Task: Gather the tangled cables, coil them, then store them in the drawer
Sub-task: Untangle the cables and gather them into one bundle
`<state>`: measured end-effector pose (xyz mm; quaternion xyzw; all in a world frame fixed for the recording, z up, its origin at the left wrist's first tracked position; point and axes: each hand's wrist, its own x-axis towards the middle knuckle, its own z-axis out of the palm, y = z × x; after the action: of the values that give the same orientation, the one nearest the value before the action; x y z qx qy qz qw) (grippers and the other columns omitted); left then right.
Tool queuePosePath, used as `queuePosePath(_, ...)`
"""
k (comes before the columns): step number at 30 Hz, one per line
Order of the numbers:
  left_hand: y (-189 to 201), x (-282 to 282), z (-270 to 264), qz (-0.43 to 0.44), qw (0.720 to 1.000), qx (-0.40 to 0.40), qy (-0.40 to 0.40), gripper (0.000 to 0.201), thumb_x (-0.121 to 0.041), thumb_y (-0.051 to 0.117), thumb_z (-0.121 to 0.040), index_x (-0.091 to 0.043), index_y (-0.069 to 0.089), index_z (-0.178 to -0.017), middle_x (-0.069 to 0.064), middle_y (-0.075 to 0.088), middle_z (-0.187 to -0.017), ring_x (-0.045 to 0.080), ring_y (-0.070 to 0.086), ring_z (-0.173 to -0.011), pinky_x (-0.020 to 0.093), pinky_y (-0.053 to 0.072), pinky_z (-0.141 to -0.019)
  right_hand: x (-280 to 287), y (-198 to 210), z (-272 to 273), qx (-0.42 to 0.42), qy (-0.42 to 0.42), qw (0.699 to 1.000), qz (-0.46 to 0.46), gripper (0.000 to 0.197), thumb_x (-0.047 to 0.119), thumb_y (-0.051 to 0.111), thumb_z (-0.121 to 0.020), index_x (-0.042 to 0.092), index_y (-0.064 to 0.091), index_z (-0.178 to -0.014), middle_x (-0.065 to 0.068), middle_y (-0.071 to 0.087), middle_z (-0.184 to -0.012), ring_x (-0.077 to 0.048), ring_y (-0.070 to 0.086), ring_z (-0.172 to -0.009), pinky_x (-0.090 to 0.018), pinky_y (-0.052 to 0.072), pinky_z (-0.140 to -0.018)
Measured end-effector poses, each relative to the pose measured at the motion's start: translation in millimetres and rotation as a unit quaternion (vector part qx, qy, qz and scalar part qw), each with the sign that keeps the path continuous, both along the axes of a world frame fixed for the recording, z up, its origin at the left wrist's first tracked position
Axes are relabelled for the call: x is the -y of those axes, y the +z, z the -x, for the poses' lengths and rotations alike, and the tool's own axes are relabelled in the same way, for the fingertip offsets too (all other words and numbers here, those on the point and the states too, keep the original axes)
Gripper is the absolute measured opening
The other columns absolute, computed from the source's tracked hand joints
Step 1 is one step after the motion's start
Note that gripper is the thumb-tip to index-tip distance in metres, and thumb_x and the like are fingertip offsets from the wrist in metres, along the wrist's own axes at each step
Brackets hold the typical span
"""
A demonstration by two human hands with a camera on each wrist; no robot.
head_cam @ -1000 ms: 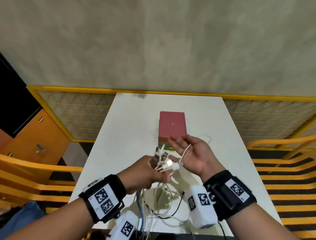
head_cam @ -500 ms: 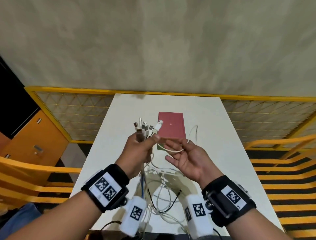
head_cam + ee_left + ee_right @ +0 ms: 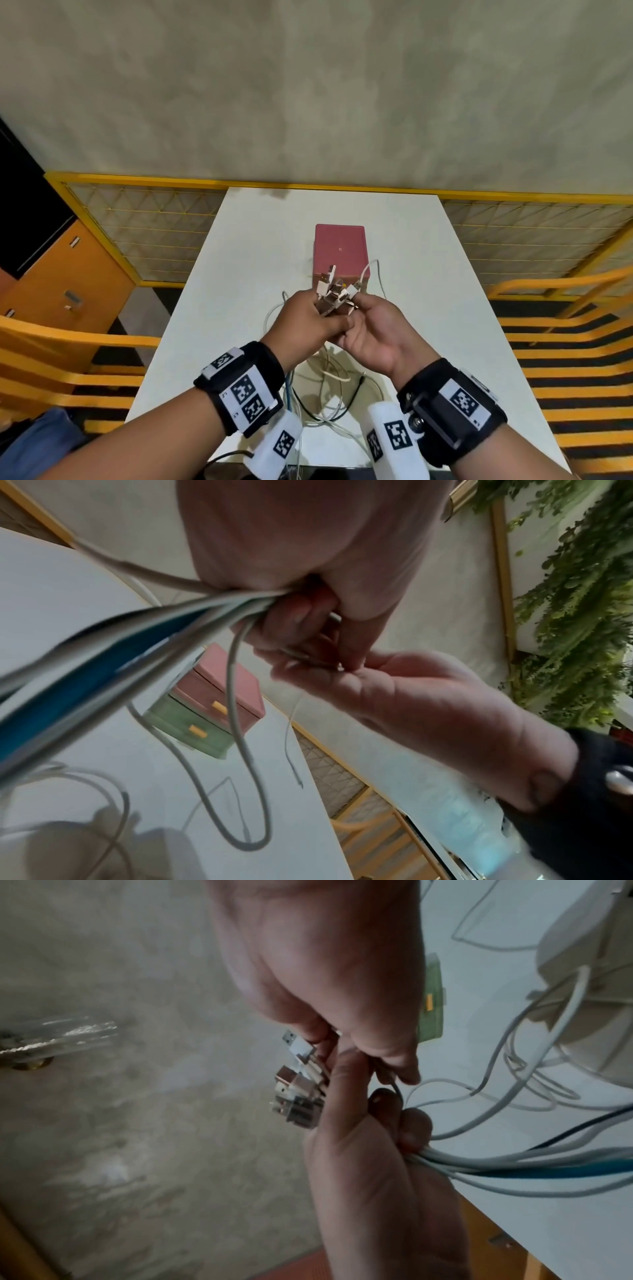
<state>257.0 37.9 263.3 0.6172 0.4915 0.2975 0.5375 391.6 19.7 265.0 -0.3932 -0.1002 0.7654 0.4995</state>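
Head view, frame centre: left hand (image 3: pixel 305 320) clamps the gathered cables (image 3: pixel 334 298), right hand (image 3: pixel 371 329) pinches one plug; coiling and the closed drawer (image 3: pixel 202 730) apparently remain

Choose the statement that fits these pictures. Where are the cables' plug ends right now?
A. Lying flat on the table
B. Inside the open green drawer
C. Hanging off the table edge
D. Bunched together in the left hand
D: the left hand grips the cables so the plug ends stick up together above its fist, held in the air in front of the drawer box, whose drawers look closed.
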Motion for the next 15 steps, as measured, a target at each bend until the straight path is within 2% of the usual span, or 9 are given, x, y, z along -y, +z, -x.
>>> queuePosePath(3, -5.2, 0.1, 6.6, 0.017, 0.999, -0.032, -0.027, 0.017, -0.022, 0.079, -0.064, -0.017, 0.075, -0.08, 0.002, 0.077, -0.078, 0.013, 0.07, -0.072, 0.046, 0.058, -0.081, 2.0, -7.6, -1.3, 0.027, 0.031, 0.999, 0.026, 0.037, 0.023, 0.036, -0.098, 0.007, 0.065, -0.113, -0.016, 0.071, -0.103, -0.025, 0.064, -0.075, -0.036, 0.042, -0.071)
queuePosePath(4, -5.9, 0.1, 8.7, 0.019, 0.998, -0.042, -0.039, 0.018, -0.023, 0.079, -0.064, -0.016, 0.074, -0.08, 0.004, 0.077, -0.08, 0.011, 0.068, -0.072, 0.045, 0.057, -0.081, 3.0, -9.4, -1.8, 0.035, 0.045, 0.998, 0.03, 0.038, 0.025, 0.034, -0.098, 0.009, 0.065, -0.114, -0.015, 0.071, -0.103, -0.025, 0.063, -0.073, -0.037, 0.04, -0.071)
queuePosePath(5, -7.4, 0.4, 10.2, 0.021, 0.997, -0.048, -0.051, 0.018, -0.023, 0.078, -0.064, -0.016, 0.073, -0.079, 0.005, 0.076, -0.08, 0.011, 0.066, -0.072, 0.044, 0.056, -0.079, 4.0, -8.7, -2.5, 0.04, 0.057, 0.997, 0.033, 0.038, 0.027, 0.034, -0.099, 0.011, 0.064, -0.115, -0.014, 0.071, -0.103, -0.026, 0.065, -0.073, -0.037, 0.041, -0.072)
queuePosePath(7, -10.0, 3.6, 15.8, 0.033, 0.992, -0.08, -0.089, 0.013, -0.02, 0.078, -0.063, -0.017, 0.067, -0.069, 0.0, 0.068, -0.068, 0.011, 0.06, -0.065, 0.038, 0.051, -0.069, 4.1, -4.1, -8.4, 0.031, 0.049, 0.998, 0.038, 0.031, 0.028, 0.039, -0.101, 0.013, 0.063, -0.113, -0.014, 0.071, -0.105, -0.029, 0.07, -0.079, -0.039, 0.051, -0.071)
queuePosePath(9, -13.9, 11.4, 24.4, 0.067, 0.979, -0.128, -0.147, 0.02, -0.02, 0.081, -0.064, -0.019, 0.061, -0.065, -0.005, 0.061, -0.067, 0.014, 0.06, -0.065, 0.035, 0.048, -0.066, 0.9, 2.9, -22.3, 0.025, 0.013, 0.999, 0.031, 0.023, 0.026, 0.043, -0.101, 0.014, 0.062, -0.096, -0.014, 0.073, -0.109, -0.029, 0.073, -0.087, -0.043, 0.057, -0.069)
queuePosePath(11, -16.9, 22.0, 34.3, 0.103, 0.962, -0.164, -0.19, 0.026, -0.022, 0.084, -0.065, -0.02, 0.057, -0.064, -0.007, 0.062, -0.068, 0.016, 0.067, -0.07, 0.031, 0.048, -0.065, 0.3, 15.5, -41.9, 0.05, -0.02, 0.998, 0.017, 0.026, 0.025, 0.042, -0.101, 0.017, 0.062, -0.086, -0.011, 0.075, -0.104, -0.025, 0.075, -0.088, -0.045, 0.055, -0.075)
queuePosePath(13, -15.4, 28.2, 43.6, 0.114, 0.953, -0.181, -0.215, 0.036, -0.023, 0.084, -0.071, -0.022, 0.051, -0.058, -0.014, 0.051, -0.054, 0.011, 0.051, -0.053, 0.024, 0.034, -0.053, 6.7, 25.9, -61.8, 0.103, -0.033, 0.994, 0.007, 0.021, 0.024, 0.045, -0.101, 0.017, 0.062, -0.09, -0.011, 0.074, -0.095, -0.025, 0.074, -0.082, -0.045, 0.054, -0.077)
queuePosePath(15, -6.3, 28.1, 50.4, 0.132, 0.955, -0.158, -0.215, 0.04, -0.023, 0.084, -0.075, -0.021, 0.047, -0.059, -0.011, 0.039, -0.051, 0.011, 0.032, -0.047, 0.024, 0.022, -0.046, 21.4, 30.1, -76.0, 0.175, -0.002, 0.984, -0.009, 0.017, 0.022, 0.047, -0.101, 0.015, 0.061, -0.097, -0.012, 0.07, -0.087, -0.026, 0.07, -0.077, -0.042, 0.053, -0.073)
